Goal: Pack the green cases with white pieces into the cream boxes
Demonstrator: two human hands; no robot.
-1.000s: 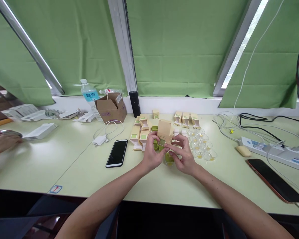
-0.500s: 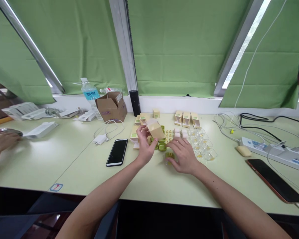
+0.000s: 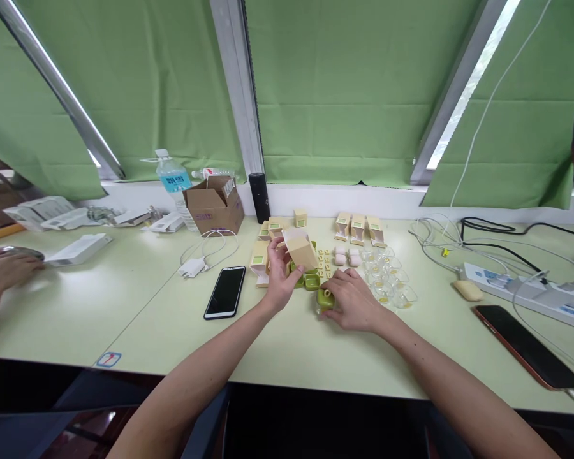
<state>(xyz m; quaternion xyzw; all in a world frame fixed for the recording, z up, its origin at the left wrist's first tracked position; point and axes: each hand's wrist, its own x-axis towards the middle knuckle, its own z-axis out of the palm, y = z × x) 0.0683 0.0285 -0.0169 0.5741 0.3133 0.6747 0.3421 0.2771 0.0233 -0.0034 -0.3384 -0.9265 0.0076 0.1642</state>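
My left hand (image 3: 280,284) is closed around a small beige cardboard box (image 3: 302,250), held tilted above the table with its white flap up. On the table my right hand (image 3: 353,303) has its thumb and fingers on a small green container (image 3: 323,298) with a yellow ring-shaped piece on top and something clear around its base. Behind it sit green square tubs (image 3: 312,281), partly hidden by the left hand and the box. Small yellow pieces (image 3: 321,262), pink blocks (image 3: 354,257) and clear plastic covers (image 3: 384,277) are grouped to their right.
Beige boxes (image 3: 357,229) stand at the back, with others (image 3: 258,260) left of my hand. A phone (image 3: 224,293) lies at left, another phone (image 3: 526,344) at right by a power strip (image 3: 521,294). A brown carton (image 3: 214,207) stands behind. Another person's hand (image 3: 9,274) rests at far left.
My right hand has settled its grip lower beside the green container, whose top now shows more. The beige box in my left hand has shifted slightly right and turned a little.
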